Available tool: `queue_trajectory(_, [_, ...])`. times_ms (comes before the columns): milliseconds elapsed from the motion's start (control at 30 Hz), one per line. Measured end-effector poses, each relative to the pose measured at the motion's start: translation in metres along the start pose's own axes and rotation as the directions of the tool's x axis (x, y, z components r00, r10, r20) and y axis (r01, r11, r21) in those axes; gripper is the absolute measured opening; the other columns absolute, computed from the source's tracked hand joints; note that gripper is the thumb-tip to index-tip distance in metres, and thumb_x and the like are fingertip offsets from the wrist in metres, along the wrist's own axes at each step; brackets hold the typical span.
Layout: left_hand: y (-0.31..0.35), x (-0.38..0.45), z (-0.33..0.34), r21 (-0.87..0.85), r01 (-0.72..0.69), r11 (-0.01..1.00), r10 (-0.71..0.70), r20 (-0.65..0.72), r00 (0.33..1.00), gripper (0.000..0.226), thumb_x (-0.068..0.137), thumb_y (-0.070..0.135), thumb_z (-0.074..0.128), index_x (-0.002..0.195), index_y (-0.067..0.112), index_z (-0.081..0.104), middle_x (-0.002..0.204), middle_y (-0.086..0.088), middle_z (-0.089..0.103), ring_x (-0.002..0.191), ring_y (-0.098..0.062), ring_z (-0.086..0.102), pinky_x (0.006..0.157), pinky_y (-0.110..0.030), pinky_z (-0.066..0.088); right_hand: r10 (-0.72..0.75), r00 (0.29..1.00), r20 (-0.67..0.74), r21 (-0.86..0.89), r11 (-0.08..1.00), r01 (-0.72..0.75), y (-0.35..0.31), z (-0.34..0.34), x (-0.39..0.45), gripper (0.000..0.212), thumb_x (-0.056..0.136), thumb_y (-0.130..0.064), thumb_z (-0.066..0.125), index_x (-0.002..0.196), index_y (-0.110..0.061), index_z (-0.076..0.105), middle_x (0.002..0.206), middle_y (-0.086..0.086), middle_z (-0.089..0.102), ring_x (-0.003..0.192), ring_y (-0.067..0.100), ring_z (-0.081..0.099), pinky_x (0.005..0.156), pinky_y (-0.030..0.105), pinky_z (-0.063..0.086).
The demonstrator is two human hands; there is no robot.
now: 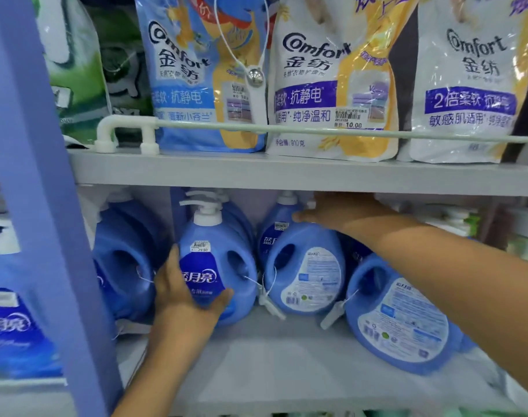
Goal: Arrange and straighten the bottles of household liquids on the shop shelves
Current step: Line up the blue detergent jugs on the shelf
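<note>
Several blue detergent jugs with white pump tops stand on the lower grey shelf (271, 356). My left hand (184, 293) grips the front of the middle jug (217, 260), thumb and fingers round its dark blue label. My right hand (326, 212) reaches under the upper shelf and rests on the shoulder of the jug to the right (305, 275), which shows its white back label. Whether its fingers curl round the neck is hidden. A further jug (401, 320) stands at the right front, back label outward, tilted. Another jug (124, 260) stands to the left.
The upper shelf (287, 173) holds Comfort softener pouches (332, 85) behind a white rail (256, 129). A blue-violet upright post (46, 206) stands at the left, with another blue bottle (13, 326) beyond it. White security tags on cords hang from the jug handles.
</note>
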State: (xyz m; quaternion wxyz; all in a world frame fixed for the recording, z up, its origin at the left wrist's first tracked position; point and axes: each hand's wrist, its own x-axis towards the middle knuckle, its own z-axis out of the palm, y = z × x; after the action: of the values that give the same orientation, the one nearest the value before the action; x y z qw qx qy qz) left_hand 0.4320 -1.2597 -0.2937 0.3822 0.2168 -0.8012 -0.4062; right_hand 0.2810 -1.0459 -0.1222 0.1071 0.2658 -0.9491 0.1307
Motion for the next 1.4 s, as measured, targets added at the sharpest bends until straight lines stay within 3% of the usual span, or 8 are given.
queue_trajectory(233, [-0.032,0.002,0.012,-0.248,0.059,0.967,-0.070,-0.038,0.997,0.106,0.060,0.032,0.099,0.145,0.033,0.036,0.138,0.003,0.054,0.120,-0.018,0.058,0.101,-0.042,0.050,-0.095,0.952,0.290,0.108,0.992,0.067,0.002,-0.010,0.010,0.072,0.090,-0.023,0.077,0.151,-0.013,0.041,0.143,0.005,0.048,0.134,0.023,0.047,0.114,0.036,0.037])
queue_trajectory(467, [-0.036,0.002,0.014,-0.389,0.049,0.920,-0.071,-0.043,0.997,0.100,0.051,0.049,0.084,0.141,0.033,0.043,0.131,-0.003,0.062,0.116,-0.027,0.064,0.100,-0.054,0.054,0.073,0.992,0.099,-0.040,0.997,-0.069,-0.013,0.000,0.011,0.026,0.093,-0.034,0.069,0.100,-0.010,0.062,0.098,0.008,0.062,0.090,0.025,0.062,0.080,0.032,0.052])
queue_trajectory(633, [-0.044,0.002,0.017,-0.367,0.022,0.930,-0.037,-0.033,0.999,0.099,0.062,0.029,0.095,0.145,0.030,0.041,0.136,-0.002,0.060,0.118,-0.026,0.061,0.098,-0.041,0.051,0.179,0.973,0.143,0.009,0.983,-0.183,-0.031,-0.002,0.009,0.037,0.098,-0.035,0.061,0.074,-0.012,0.045,0.043,0.002,0.048,0.032,0.013,0.043,0.029,0.009,0.027])
queue_trajectory(767, [-0.045,0.002,0.018,-0.346,0.031,0.938,-0.047,-0.037,0.998,0.093,0.069,0.020,0.093,0.145,0.031,0.041,0.136,0.000,0.060,0.114,-0.022,0.060,0.093,-0.035,0.046,0.021,0.936,0.353,-0.031,0.999,-0.011,-0.029,-0.022,-0.005,0.038,0.094,-0.026,0.069,0.126,-0.022,0.048,0.072,0.004,0.058,0.052,0.022,0.064,0.042,0.022,0.049])
queue_trajectory(933, [-0.049,0.005,0.015,-0.347,0.027,0.938,-0.043,-0.036,0.998,0.092,0.068,0.021,0.094,0.142,0.034,0.042,0.134,0.001,0.060,0.117,-0.023,0.061,0.098,-0.042,0.051,0.015,0.957,0.291,0.209,0.975,-0.079,-0.027,-0.017,-0.012,0.009,0.101,-0.013,0.055,0.109,-0.016,0.052,0.057,0.008,0.065,0.044,0.013,0.065,0.052,0.022,0.051])
queue_trajectory(1233, [-0.036,0.007,0.012,-0.305,0.024,0.952,-0.026,-0.002,1.000,0.121,0.066,0.039,0.094,0.156,0.044,0.014,0.155,0.017,0.034,0.135,-0.008,0.042,0.111,-0.036,0.040,0.045,0.999,-0.010,-0.125,0.991,-0.045,-0.023,-0.002,-0.018,0.026,0.101,-0.023,0.052,0.076,-0.017,0.047,0.077,-0.001,0.053,0.074,0.019,0.054,0.065,0.026,0.041])
queue_trajectory(1333, [-0.031,0.007,0.012,-0.268,0.038,0.963,-0.040,0.000,0.999,0.124,0.065,0.038,0.095,0.160,0.037,0.015,0.161,0.009,0.031,0.136,-0.007,0.039,0.110,-0.032,0.036,-0.001,0.987,0.161,0.077,0.997,-0.011,-0.007,-0.016,-0.019,0.034,0.100,-0.043,0.059,0.075,-0.025,0.046,0.055,-0.008,0.054,0.044,0.003,0.054,0.045,0.016,0.041])
queue_trajectory(1400, [-0.028,0.009,0.014,-0.234,0.011,0.972,-0.020,-0.036,0.999,0.117,0.064,0.038,0.097,0.156,0.035,0.025,0.156,0.003,0.038,0.135,-0.015,0.045,0.112,-0.038,0.041,0.008,0.926,0.377,0.172,0.982,-0.079,0.003,-0.031,-0.018,0.043,0.088,-0.052,0.073,0.113,-0.020,0.058,0.068,-0.004,0.066,0.041,0.010,0.063,0.045,0.021,0.054])
